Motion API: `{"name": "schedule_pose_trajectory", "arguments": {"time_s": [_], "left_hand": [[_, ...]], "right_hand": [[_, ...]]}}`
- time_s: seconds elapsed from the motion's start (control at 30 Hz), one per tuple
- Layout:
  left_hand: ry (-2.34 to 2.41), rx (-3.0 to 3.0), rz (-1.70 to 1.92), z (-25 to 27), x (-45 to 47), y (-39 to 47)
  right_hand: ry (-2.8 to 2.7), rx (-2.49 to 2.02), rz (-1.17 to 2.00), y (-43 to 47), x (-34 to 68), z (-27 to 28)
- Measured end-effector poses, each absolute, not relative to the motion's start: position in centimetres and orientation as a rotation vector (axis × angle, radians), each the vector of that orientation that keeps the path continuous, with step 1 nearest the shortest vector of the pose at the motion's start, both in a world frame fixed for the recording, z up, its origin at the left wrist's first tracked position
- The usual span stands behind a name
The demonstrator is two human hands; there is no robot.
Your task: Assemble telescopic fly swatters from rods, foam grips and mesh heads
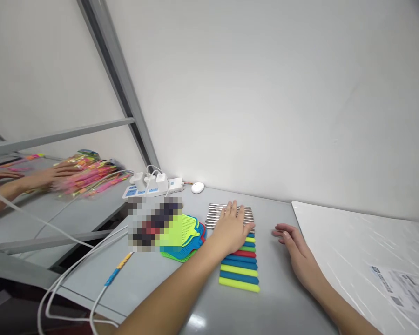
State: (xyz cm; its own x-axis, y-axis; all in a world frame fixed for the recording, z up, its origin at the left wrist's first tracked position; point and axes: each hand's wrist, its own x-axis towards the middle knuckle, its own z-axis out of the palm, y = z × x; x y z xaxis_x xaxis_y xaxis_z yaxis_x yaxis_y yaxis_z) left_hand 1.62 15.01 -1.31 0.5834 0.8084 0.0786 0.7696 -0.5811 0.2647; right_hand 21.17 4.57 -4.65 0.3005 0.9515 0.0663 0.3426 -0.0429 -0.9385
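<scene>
My left hand [232, 230] lies flat, fingers spread, across a row of thin shiny metal rods [212, 217] and the upper end of a row of coloured handles [239, 270]. The handles are yellow, blue, red and green, set side by side; my hand and wrist hide part of both rows. Left of them is a loose pile of perforated plastic fly swatter heads [190, 232] in yellow-green, blue, red and green. My right hand [296, 249] hovers at or just over the table right of the rows, fingers loosely bent and apart, holding nothing.
A power strip [176, 184] with white plugs and a white round device [197, 187] sit by the wall. White cables [66, 274] run along the left. A plastic-wrapped white board [356, 251] lies right. Beyond the grey frame [125, 93], another person's hand [61, 172] touches pink bagged items.
</scene>
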Motion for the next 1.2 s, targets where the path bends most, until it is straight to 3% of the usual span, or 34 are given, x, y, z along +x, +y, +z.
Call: {"name": "schedule_pose_trajectory", "arguments": {"time_s": [0.3,0.87,1.2], "left_hand": [[1.249,2.708,0.273,-0.6,1.7,14.9],[1.296,2.706,0.259,-0.7,1.6,14.8],[1.397,2.617,0.164,-1.1,1.8,15.1]], "right_hand": [[-1.623,-1.668,0.512,4.5,21.2,-4.4],[-1.718,-1.725,0.455,4.1,20.9,-4.4],[-2.282,-1.385,0.337,1.6,18.2,-2.3]]}}
